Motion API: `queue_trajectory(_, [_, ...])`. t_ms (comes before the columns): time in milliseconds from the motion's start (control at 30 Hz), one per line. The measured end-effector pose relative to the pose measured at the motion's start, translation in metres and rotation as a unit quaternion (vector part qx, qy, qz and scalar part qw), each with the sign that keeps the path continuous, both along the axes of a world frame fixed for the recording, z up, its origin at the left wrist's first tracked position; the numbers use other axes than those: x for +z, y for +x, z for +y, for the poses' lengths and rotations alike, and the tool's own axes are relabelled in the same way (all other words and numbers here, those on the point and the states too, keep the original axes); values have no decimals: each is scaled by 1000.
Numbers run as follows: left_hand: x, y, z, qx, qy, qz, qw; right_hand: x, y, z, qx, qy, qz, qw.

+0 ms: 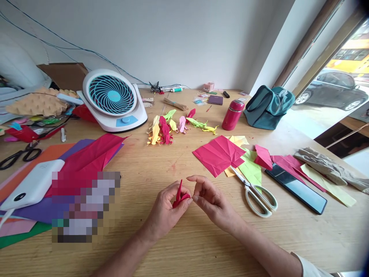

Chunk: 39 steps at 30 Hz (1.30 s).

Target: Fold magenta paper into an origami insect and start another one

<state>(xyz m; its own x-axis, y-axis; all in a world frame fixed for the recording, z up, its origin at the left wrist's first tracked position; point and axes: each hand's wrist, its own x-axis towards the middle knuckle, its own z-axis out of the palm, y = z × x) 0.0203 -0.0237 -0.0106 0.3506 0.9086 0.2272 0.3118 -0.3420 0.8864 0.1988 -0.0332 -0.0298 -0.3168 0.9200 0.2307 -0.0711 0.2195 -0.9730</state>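
My left hand [170, 204] pinches a small folded red paper piece [179, 195], one narrow point of which sticks up between thumb and fingers. Close beside it on the right is my right hand [209, 198], its index finger stretched out and apart from the thumb, with nothing seen in it. The right thumb tip is very near the left thumb and the red paper; whether they touch is hard to tell. Behind the hands lies a creased red sheet [216, 154], and scissors [258, 196] with white handles rest to the right.
Several folded paper figures [165, 130] stand farther back, between a white fan [112, 96] and a red flask [232, 115]. A phone [296, 188] and gloves [328, 165] lie right. Coloured sheets [89, 157], a power bank [34, 184] and black-handled scissors [21, 156] cover the left.
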Motion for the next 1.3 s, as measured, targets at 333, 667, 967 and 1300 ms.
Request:
queue_trajectory(333, [-1,6,-2,0,-68,-35,997,9,2,1,-2,1,-35,999])
queue_trajectory(667, [-7,5,5,65,-218,-232,946,3,-2,6,-24,-88,19,996])
queue_trajectory(967, [-11,11,3,56,-273,-297,913,-3,-13,5,-6,-150,33,988])
queue_trajectory(1300, [-9,5,8,63,-270,-306,911,-7,-7,9,-12,-168,88,982])
